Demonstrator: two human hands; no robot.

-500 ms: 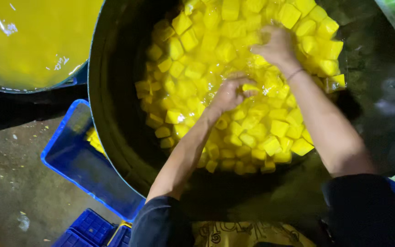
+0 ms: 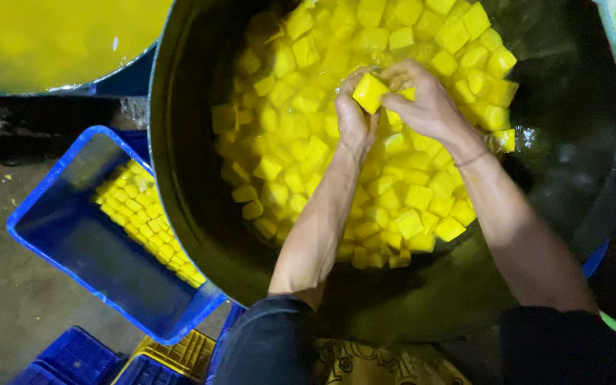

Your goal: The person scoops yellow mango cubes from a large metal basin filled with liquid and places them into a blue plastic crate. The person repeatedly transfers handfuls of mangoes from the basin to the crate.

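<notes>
Over the big dark metal vat (image 2: 187, 178) of floating yellow cubes (image 2: 286, 135), the left hand (image 2: 356, 117) and right hand (image 2: 422, 100) meet. Both close on one wet yellow cube (image 2: 369, 92). A blue plastic crate (image 2: 65, 235) sits just beside the vat's left rim.

Open top of the dark metal vat (image 2: 180, 185) gives clear access from above; floating yellow cubes (image 2: 301, 142) crowd its centre, with open liquid along the right wall. The blue crate (image 2: 51, 228) at left is half free, its near-left part bare.
</notes>
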